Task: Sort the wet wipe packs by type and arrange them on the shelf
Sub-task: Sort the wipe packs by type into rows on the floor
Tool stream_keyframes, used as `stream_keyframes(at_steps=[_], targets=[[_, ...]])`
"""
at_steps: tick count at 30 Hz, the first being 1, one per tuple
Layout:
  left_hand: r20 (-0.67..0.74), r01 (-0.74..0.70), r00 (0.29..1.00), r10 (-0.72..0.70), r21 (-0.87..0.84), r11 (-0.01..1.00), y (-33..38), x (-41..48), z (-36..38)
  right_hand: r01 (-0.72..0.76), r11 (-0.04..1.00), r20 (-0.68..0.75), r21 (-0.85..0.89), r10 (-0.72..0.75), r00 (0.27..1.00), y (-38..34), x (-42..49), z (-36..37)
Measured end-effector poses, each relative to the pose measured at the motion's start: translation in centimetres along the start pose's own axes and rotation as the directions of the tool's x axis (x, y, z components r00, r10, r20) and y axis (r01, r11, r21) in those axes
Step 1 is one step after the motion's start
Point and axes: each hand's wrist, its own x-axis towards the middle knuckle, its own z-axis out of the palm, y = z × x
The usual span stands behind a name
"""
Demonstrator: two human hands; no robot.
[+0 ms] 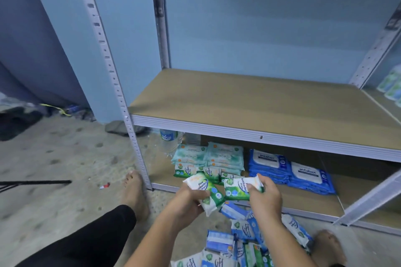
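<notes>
My left hand (pixel 188 198) grips a green-and-white antibacterial wipe pack (pixel 205 191), tilted. Beside it, my right hand (pixel 264 194) grips a second green-and-white pack (pixel 237 187). Both are held just in front of the bottom shelf (pixel 303 201). On that shelf lie stacked pale green packs (pixel 208 155), a row of small green-and-white packs (pixel 196 169) in front of them, and two stacks of blue "antabax" packs (pixel 288 171) to the right. A loose pile of blue and green packs (pixel 240 243) lies on the floor under my arms.
The wide middle shelf board (pixel 260 102) stands above the bottom one. A water bottle (pixel 169 140) stands at the bottom shelf's left end. More packs (pixel 391 84) sit on the neighbouring shelf at right. My bare feet (pixel 135 193) rest on the concrete floor beside the steel upright (pixel 121 102).
</notes>
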Motion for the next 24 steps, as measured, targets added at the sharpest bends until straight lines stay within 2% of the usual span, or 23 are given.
stream_keyframes(at_steps=[4,7,10,13,16,21,24], targets=[[-0.112,-0.023,0.993,0.029,0.057,0.998,0.9,1.0,-1.1,-0.028,0.999,-0.005,0.018,0.028,1.0,-0.3,0.6,0.6],[-0.176,0.013,0.984,0.03,0.238,0.971,1.9,1.4,-1.6,-0.052,0.998,-0.025,0.039,0.053,0.998,-0.1,1.8,1.7],[-0.18,0.05,0.984,0.01,0.321,0.946,2.6,3.1,-2.6,-0.089,0.995,-0.03,0.05,0.091,0.995,0.2,3.3,3.1],[-0.16,0.061,0.987,0.016,0.467,0.882,3.1,5.6,-4.2,-0.117,0.992,-0.027,0.046,0.119,0.993,1.1,5.0,4.7],[-0.222,0.078,0.973,0.068,0.589,0.804,3.8,8.4,-5.6,-0.149,0.988,-0.034,0.046,0.151,0.988,2.7,7.3,6.6],[-0.446,0.03,0.84,0.31,0.607,0.794,4.8,14.8,-9.2,-0.189,0.98,-0.065,0.062,0.193,0.979,5.9,11.7,9.1],[-0.515,0.071,0.754,0.408,0.681,0.729,5.2,18.7,-11.6,-0.21,0.973,-0.096,0.1,0.22,0.971,7.8,14.6,10.1]])
